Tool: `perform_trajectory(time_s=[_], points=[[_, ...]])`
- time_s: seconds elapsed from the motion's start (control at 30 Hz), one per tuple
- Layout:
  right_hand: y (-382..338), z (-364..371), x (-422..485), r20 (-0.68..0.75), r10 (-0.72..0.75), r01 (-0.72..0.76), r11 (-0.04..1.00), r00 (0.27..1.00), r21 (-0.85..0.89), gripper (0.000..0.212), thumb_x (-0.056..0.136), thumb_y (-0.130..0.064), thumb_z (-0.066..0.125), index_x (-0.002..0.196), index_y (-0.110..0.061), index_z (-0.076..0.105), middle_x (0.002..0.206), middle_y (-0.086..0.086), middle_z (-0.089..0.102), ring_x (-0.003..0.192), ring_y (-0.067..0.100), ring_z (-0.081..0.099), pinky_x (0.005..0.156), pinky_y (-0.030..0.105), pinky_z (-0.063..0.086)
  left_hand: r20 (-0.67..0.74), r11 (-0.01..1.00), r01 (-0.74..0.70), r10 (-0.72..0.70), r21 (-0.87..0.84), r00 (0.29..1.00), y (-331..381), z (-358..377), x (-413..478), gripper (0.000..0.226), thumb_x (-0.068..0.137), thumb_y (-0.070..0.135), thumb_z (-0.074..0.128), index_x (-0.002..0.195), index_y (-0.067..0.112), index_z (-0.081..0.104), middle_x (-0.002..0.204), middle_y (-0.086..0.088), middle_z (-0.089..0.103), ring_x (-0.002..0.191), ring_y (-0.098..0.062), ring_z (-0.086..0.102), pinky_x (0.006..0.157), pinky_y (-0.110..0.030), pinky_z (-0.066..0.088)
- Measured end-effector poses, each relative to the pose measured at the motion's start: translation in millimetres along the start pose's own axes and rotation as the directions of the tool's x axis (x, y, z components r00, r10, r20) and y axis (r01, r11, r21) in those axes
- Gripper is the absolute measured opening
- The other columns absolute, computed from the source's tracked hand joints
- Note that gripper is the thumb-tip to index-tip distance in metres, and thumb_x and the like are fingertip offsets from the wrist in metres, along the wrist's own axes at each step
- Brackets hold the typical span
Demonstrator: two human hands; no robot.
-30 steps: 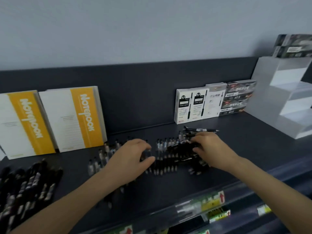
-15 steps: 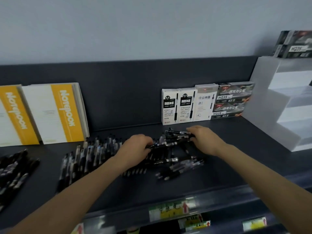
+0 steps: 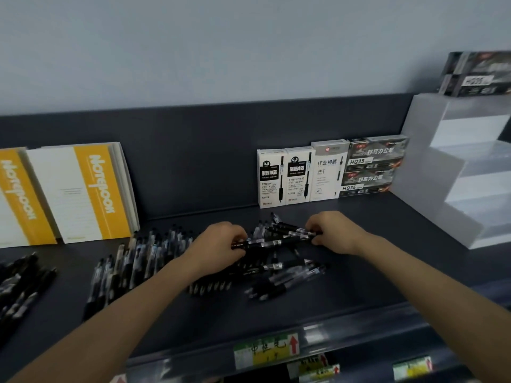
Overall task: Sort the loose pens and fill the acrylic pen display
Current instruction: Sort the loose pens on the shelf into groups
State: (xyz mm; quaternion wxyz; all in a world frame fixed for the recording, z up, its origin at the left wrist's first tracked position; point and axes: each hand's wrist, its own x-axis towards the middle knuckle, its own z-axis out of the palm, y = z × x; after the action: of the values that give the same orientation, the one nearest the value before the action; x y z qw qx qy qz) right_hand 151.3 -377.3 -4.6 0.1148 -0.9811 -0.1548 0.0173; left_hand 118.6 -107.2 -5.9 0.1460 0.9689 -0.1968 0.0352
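Several black pens [image 3: 138, 261] lie in a loose row on the dark shelf [image 3: 373, 272]. A small bundle of black pens [image 3: 276, 239] is held sideways just above the pile, gripped at its left end by my left hand [image 3: 221, 244] and at its right end by my right hand [image 3: 334, 232]. More pens [image 3: 287, 275] lie scattered below the bundle. The frosted acrylic pen display [image 3: 453, 172], stepped in tiers, stands at the right end of the shelf with no pens visible in it.
Two yellow-and-white notebooks [image 3: 80, 192] lean on the back wall at left. Pen boxes [image 3: 329, 170] stand at the back right; more boxes [image 3: 475, 74] sit on top of the display. Another heap of black pens [image 3: 19, 286] lies at far left. Price labels [image 3: 265, 351] line the shelf's front edge.
Both hands have gathered a bundle of pens from the pile and lifted it sideways between them. My view has shifted right, so the notebooks slid left.
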Motion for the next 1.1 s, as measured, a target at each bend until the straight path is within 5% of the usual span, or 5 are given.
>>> perform_trajectory(time_s=[0.33, 0.6, 0.9, 1.0, 1.1], points=[[-7, -3, -33, -0.069, -0.086, 0.088, 0.996, 0.994, 0.022, 0.036, 0.088, -0.026, 0.065, 0.123, -0.017, 0.061, 0.118, 0.002, 0.062, 0.110, 0.018, 0.056, 0.091, 0.026, 0.043, 0.020, 0.993, -0.058, 0.056, 0.100, 0.998, 3, 1, 13, 0.028, 0.088, 0.010, 0.051, 0.113, 0.017, 0.063, 0.105, -0.003, 0.052, 0.098, -0.020, 0.054, 0.081, -0.027, 0.045], [-24, 0, -52, 0.003, -0.215, 0.214, 0.975, 0.977, 0.055, 0.022, 0.085, -0.022, 0.069, 0.107, -0.018, 0.070, 0.106, -0.002, 0.061, 0.091, 0.007, 0.053, 0.088, 0.023, 0.045, 0.034, 0.991, -0.091, 0.088, 0.102, 0.996, -8, -2, 11, 0.015, 0.087, 0.031, 0.064, 0.097, 0.020, 0.062, 0.097, 0.005, 0.047, 0.091, -0.014, 0.051, 0.082, -0.027, 0.045], [-11, 4, -57, -0.100, -0.047, 0.061, 0.987, 0.994, 0.147, 0.009, 0.086, -0.020, 0.068, 0.093, -0.018, 0.073, 0.090, -0.007, 0.064, 0.082, 0.006, 0.060, 0.077, 0.015, 0.044, 0.061, 0.998, -0.048, 0.046, 0.038, 0.997, -26, -6, 2, 0.016, 0.089, 0.028, 0.062, 0.102, 0.019, 0.063, 0.098, 0.002, 0.055, 0.090, -0.014, 0.054, 0.077, -0.023, 0.040], [-22, 0, -55, -0.135, 0.114, -0.025, 0.846, 0.984, 0.533, 0.004, 0.085, -0.015, 0.069, 0.083, -0.015, 0.073, 0.079, -0.005, 0.069, 0.072, 0.006, 0.062, 0.072, 0.019, 0.051, 0.041, 0.998, 0.008, -0.005, -0.060, 0.999, -25, -9, 1, 0.014, 0.090, 0.029, 0.062, 0.099, 0.018, 0.064, 0.096, 0.002, 0.060, 0.087, -0.014, 0.057, 0.076, -0.026, 0.046], [-33, -5, -51, -0.051, 0.275, -0.103, 0.518, 0.960, 0.849, 0.006, 0.089, -0.008, 0.063, 0.086, -0.007, 0.068, 0.080, 0.007, 0.069, 0.075, 0.013, 0.065, 0.070, 0.025, 0.056, 0.018, 0.993, 0.052, -0.050, -0.104, 0.999, -25, -12, -1, 0.012, 0.091, 0.029, 0.061, 0.095, 0.018, 0.064, 0.090, 0.003, 0.062, 0.082, -0.014, 0.059, 0.071, -0.028, 0.047]])
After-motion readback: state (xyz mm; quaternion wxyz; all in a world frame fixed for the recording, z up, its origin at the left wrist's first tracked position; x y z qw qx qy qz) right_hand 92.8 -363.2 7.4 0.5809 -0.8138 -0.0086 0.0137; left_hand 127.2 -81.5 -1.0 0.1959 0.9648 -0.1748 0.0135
